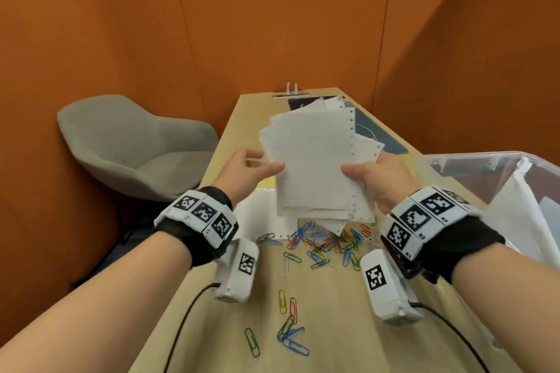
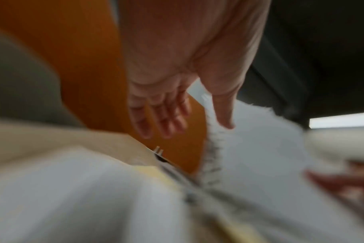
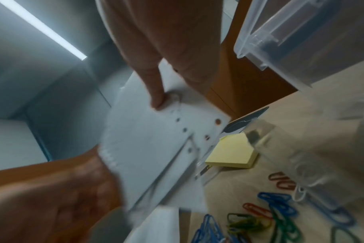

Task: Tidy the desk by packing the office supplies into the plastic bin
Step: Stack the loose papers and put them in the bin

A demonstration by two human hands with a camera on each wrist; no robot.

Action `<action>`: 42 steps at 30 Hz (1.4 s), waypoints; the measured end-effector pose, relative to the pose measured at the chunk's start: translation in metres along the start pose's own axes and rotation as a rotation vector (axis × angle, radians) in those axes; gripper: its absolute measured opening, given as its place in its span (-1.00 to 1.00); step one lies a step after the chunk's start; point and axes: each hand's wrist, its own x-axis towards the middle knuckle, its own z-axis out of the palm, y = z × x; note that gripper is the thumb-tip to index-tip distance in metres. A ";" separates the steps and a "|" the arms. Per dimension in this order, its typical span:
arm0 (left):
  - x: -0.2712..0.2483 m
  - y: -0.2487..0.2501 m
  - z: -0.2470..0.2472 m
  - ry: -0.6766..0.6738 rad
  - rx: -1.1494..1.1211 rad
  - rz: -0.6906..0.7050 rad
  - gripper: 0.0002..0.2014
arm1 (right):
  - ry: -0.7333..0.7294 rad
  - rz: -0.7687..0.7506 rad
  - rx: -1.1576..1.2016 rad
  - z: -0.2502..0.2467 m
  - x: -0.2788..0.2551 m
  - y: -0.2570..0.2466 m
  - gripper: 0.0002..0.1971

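A stack of white perforated paper sheets (image 1: 312, 160) is held upright above the desk. My right hand (image 1: 363, 172) pinches its right edge, thumb in front and fingers behind, as the right wrist view shows (image 3: 177, 92). My left hand (image 1: 266, 162) is at the stack's left edge with only the thumb touching the paper. In the left wrist view its fingers (image 2: 156, 121) are straight and apart from the sheets (image 2: 260, 139). The clear plastic bin (image 1: 485, 157) stands at the right. Coloured paper clips (image 1: 321, 242) lie scattered below the stack.
More white sheets (image 1: 257, 215) and a yellow sticky-note pad (image 3: 233, 152) lie on the desk under the stack. Loose clips (image 1: 288, 333) sit near the front edge. A dark mat (image 1: 381, 133) lies at the back, a grey chair (image 1: 136, 145) stands to the left, and orange walls surround the desk.
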 end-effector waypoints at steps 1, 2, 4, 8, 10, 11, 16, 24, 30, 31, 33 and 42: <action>0.004 -0.010 -0.005 0.034 0.246 -0.057 -0.36 | 0.070 0.001 -0.026 -0.002 0.000 -0.001 -0.65; 0.008 -0.024 -0.008 0.029 0.484 -0.117 -0.27 | 0.137 0.010 -0.054 -0.003 0.000 -0.002 -0.63; 0.010 -0.049 -0.012 -0.066 0.828 -0.256 -0.10 | 0.218 0.017 -0.100 -0.006 0.001 -0.003 -0.59; 0.010 -0.072 -0.012 -0.076 0.903 -0.398 -0.03 | 0.234 0.059 -0.087 -0.004 0.003 0.001 -0.62; 0.010 -0.070 -0.011 -0.026 0.832 -0.417 -0.10 | 0.230 0.070 -0.088 -0.001 0.002 0.003 -0.59; 0.009 -0.069 -0.011 -0.018 0.801 -0.430 -0.14 | 0.228 0.068 -0.088 0.000 0.001 0.004 -0.58; 0.009 -0.077 -0.020 -0.138 0.650 -0.500 -0.42 | 0.200 0.064 -0.069 -0.005 -0.004 0.005 -0.55; 0.005 -0.076 -0.023 -0.119 0.477 -0.481 -0.57 | 0.177 0.082 -0.167 -0.009 -0.006 0.006 -0.84; 0.002 -0.032 -0.043 0.206 -0.248 -0.127 -0.94 | 0.170 0.093 -0.172 -0.016 -0.003 0.001 -0.65; 0.000 -0.021 -0.047 0.234 -0.329 -0.073 -0.94 | 0.194 0.097 -0.176 -0.017 -0.002 0.002 -0.65; -0.007 -0.001 -0.050 0.260 -0.424 0.027 -0.92 | 0.223 0.095 -0.169 -0.017 0.002 0.004 -0.71; -0.027 0.035 -0.032 0.489 -0.725 0.174 -0.89 | 0.286 0.031 -0.135 -0.024 -0.002 0.010 -0.59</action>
